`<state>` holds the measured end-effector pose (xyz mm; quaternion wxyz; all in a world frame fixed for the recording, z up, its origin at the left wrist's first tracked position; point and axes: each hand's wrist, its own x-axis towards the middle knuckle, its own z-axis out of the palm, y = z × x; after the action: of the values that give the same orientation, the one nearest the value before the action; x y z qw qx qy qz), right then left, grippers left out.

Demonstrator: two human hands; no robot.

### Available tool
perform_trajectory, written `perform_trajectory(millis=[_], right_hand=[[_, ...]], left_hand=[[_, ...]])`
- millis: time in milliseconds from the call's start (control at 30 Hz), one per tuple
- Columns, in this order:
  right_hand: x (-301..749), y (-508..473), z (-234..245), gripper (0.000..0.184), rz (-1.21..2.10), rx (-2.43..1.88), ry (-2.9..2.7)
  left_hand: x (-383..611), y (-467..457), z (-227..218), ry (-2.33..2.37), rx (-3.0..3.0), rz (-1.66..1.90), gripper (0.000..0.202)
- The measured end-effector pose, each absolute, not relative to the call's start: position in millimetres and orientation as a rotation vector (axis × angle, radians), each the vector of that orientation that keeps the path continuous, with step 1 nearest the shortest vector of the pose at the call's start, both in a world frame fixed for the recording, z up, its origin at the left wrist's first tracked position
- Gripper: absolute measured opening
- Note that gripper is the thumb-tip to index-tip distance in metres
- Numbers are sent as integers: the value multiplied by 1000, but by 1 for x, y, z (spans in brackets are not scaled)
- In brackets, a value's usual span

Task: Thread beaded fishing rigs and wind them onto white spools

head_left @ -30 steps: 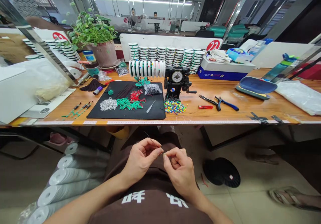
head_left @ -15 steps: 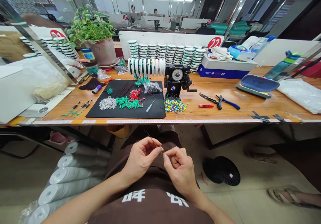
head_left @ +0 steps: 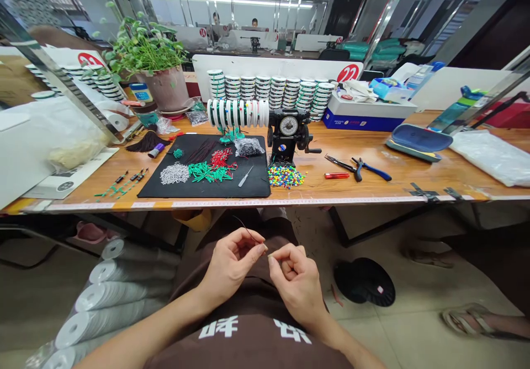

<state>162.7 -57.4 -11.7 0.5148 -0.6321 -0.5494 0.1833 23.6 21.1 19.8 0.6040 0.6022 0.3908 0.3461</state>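
Both hands are held together over my lap, below the wooden table's front edge (head_left: 290, 201). My left hand (head_left: 232, 264) pinches a thin dark thread (head_left: 244, 226) between thumb and forefinger; its free end curves up and to the left. My right hand (head_left: 296, 281) is closed in a pinch, its fingertips almost touching the left ones, on a tiny piece I cannot make out. On the table ahead lies a black mat (head_left: 207, 167) with a silver pile (head_left: 174, 173), green pieces (head_left: 207, 171) and red pieces (head_left: 221, 156).
A black winding machine (head_left: 287, 132) stands by a row of spools (head_left: 236, 112); coloured beads (head_left: 284, 176), a red lighter (head_left: 336, 175) and blue-handled pliers (head_left: 368, 169) lie to the right. White rolls (head_left: 111, 297) lie on the floor at left, a black disc (head_left: 364, 281) at right. A sandalled foot (head_left: 480, 319) shows at far right.
My hands have held the same pinch; only the view has shifted slightly.
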Motion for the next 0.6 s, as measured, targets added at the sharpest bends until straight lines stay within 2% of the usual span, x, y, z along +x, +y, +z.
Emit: perform_trajectory(millis=[600], right_hand=[[162, -55, -11, 17, 443, -1503, -1317]], left_hand=[[23, 21, 20, 902, 1395, 797, 19]])
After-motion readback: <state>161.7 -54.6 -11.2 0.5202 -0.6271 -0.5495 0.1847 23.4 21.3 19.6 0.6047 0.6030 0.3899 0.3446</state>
